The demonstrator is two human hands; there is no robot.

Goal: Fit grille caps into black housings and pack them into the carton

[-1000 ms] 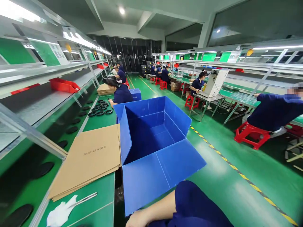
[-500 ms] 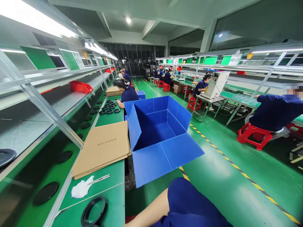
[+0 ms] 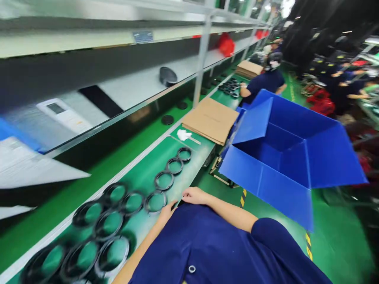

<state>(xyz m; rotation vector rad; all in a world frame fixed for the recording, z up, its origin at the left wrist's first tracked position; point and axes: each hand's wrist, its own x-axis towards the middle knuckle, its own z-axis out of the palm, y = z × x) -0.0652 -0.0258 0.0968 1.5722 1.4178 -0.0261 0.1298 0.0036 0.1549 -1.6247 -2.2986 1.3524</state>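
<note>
My left hand (image 3: pixel 167 210) lies at the front edge of the green table (image 3: pixel 194 148), its fingertips beside a black ring (image 3: pixel 155 201). My right hand (image 3: pixel 193 195) rests on the same edge just to the right, palm down, holding nothing. Several more black rings (image 3: pixel 164 180) lie in a row and a cluster (image 3: pixel 109 225) on the table in front of me. My dark blue shirt hides part of the left hand and the wrist.
A large open blue plastic box (image 3: pixel 284 157) stands on the floor to my right. A stack of flat cardboard (image 3: pixel 210 118) and a white cloth (image 3: pixel 183 135) lie farther along the table. A conveyor (image 3: pixel 89 181) and shelves run on the left. A co-worker (image 3: pixel 266 81) sits beyond.
The view has swung left and down onto the table. Both my hands and the cluster of black rings have come into view; the blue box now sits at the right.
</note>
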